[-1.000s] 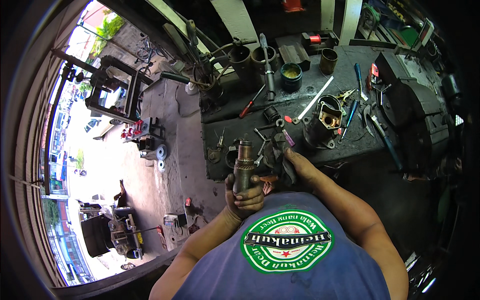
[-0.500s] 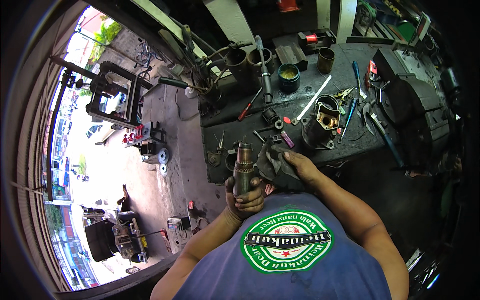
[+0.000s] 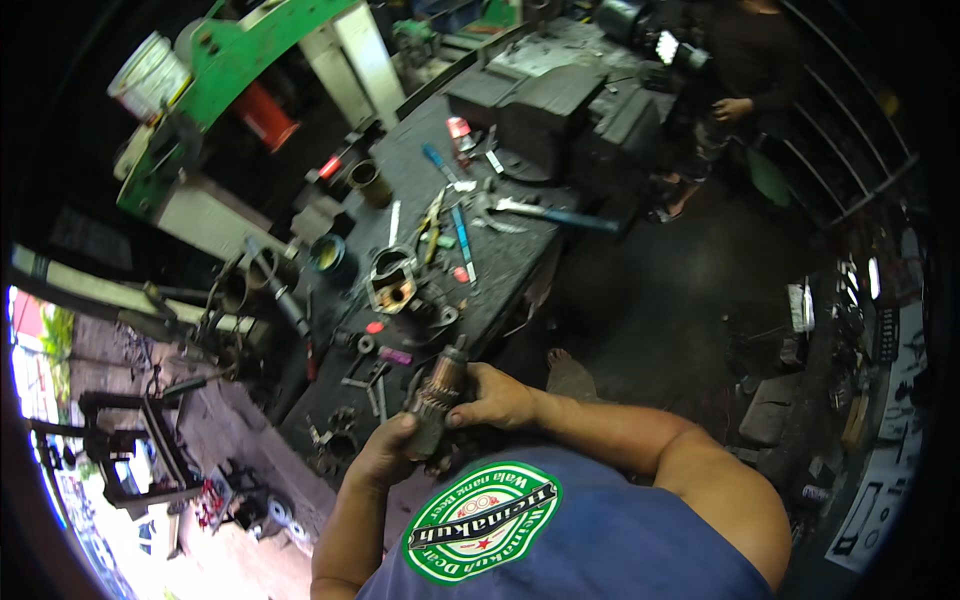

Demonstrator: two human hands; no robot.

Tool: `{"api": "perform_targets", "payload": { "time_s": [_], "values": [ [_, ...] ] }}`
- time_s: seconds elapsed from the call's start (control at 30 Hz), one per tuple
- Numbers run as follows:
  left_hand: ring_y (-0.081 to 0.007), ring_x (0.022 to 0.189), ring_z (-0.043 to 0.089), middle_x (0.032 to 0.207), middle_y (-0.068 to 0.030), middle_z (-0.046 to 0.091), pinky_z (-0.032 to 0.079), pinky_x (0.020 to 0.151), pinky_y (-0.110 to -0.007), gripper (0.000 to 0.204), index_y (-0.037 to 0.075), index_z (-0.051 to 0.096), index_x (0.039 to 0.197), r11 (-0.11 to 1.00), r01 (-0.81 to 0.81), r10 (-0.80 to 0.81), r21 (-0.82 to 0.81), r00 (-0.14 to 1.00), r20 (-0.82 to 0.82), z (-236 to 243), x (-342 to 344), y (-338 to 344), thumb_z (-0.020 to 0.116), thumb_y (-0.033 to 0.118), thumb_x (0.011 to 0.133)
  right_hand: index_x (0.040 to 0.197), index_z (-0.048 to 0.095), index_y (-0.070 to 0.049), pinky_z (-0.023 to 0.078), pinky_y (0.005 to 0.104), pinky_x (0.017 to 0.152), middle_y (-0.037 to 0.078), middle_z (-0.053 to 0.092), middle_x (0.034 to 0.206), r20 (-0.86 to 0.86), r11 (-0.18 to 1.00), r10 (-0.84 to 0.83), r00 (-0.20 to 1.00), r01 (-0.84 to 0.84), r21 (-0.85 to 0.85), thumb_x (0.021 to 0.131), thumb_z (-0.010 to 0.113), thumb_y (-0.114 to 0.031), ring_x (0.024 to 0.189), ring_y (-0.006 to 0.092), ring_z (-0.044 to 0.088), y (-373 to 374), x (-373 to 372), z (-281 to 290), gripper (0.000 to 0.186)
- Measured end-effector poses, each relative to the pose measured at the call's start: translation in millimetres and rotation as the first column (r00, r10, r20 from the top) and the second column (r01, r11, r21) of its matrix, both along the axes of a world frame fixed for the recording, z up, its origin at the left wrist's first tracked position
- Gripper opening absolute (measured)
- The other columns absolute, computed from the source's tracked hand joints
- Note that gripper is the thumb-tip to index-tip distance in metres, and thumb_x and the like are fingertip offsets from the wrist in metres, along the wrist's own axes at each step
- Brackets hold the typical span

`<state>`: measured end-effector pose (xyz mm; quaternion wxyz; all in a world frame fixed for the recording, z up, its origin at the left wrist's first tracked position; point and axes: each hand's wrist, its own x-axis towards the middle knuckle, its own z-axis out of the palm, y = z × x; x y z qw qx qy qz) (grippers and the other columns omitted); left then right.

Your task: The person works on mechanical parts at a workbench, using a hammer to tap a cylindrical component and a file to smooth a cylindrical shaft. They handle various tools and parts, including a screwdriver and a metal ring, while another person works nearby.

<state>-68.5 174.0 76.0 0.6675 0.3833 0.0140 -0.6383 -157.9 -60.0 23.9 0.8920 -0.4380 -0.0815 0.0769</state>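
Note:
In front of my chest, a motor armature (image 3: 441, 388) with a copper-coloured wound end and a dark body tilts up toward the bench. My left hand (image 3: 385, 452) is closed round its lower body, thumb on the near side. From the right, my right hand (image 3: 497, 398) closes against the armature, its thumb lying across it. Whether the dark rag is still in my right hand I cannot tell. Just beyond, on the bench, lie a purple lighter-like piece (image 3: 396, 356), a small metal ring (image 3: 366, 344) and an open metal motor housing (image 3: 393, 284).
The dark workbench (image 3: 420, 210) carries a blue-handled hammer (image 3: 560, 213), a blue screwdriver (image 3: 464, 243), a large vise (image 3: 550, 110), a brass-coloured cup (image 3: 371, 184) and a blue tin (image 3: 328, 256). Another person (image 3: 745, 70) stands at the far right. Shelving lines the right side.
My view has swung to the right. My right hand, which held a dark rag apart from the armature, has come against it. The armature now leans more to the right.

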Motion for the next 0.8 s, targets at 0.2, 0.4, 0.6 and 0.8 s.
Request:
{"api": "perform_targets", "payload": {
  "time_s": [0.2, 0.4, 0.6, 0.8],
  "values": [
    [-0.0314, 0.117, 0.079, 0.131, -0.0222, 0.078, 0.061, 0.103, -0.045, 0.083, -0.001, 0.061, 0.149, 0.937, -0.182, -0.334, 0.297, -0.227, 0.915, 38, -40, -175, 0.102, 0.021, 0.08, 0.152, 0.061, 0.0, 0.049, 0.0388, 0.12, 0.009, 0.072, 0.139, -0.067, 0.887, -0.45, 0.89, 0.438, -0.143, 0.101, 0.09, -0.036, 0.13, 0.0191, 0.065, -125, -50, 10, 0.07],
    [-0.027, 0.112, 0.077, 0.119, -0.02, 0.08, 0.059, 0.102, -0.043, 0.072, -0.006, 0.066, 0.145, 0.975, -0.222, 0.013, 0.013, 0.115, 0.993, 24, -32, -318, 0.097, 0.032, 0.091, 0.156, 0.059, 0.005, 0.052, 0.0386, 0.117, 0.018, 0.075, 0.142, 0.077, 0.705, -0.42, 0.904, 0.378, -0.6, 0.094, 0.095, -0.039, 0.13, 0.0233, 0.068, -301, -85, -11, 0.084],
    [-0.0218, 0.12, 0.07, 0.132, -0.0143, 0.075, 0.057, 0.104, -0.037, 0.072, -0.006, 0.062, 0.152, 0.899, -0.416, 0.055, -0.14, -0.21, 0.976, 27, 51, -446, 0.091, 0.028, 0.095, 0.151, 0.065, 0.003, 0.058, 0.0412, 0.108, 0.021, 0.079, 0.135, -0.505, 0.628, -0.573, 0.645, -0.05, -0.776, 0.092, 0.093, -0.024, 0.121, 0.0298, 0.076, -462, -90, -108, 0.07],
    [-0.0261, 0.126, 0.07, 0.137, -0.017, 0.072, 0.056, 0.11, -0.04, 0.069, -0.005, 0.062, 0.15, 0.9, -0.42, 0.133, -0.115, 0.015, 0.991, 7, 101, -531, 0.093, 0.024, 0.096, 0.175, 0.037, -0.006, 0.051, 0.0428, 0.121, 0.027, 0.067, 0.155, -0.272, 0.43, -0.613, 0.742, 0.024, -0.903, 0.083, 0.099, -0.025, 0.145, 0.0382, 0.065, -510, -46, -241, 0.112]
  ]
}}
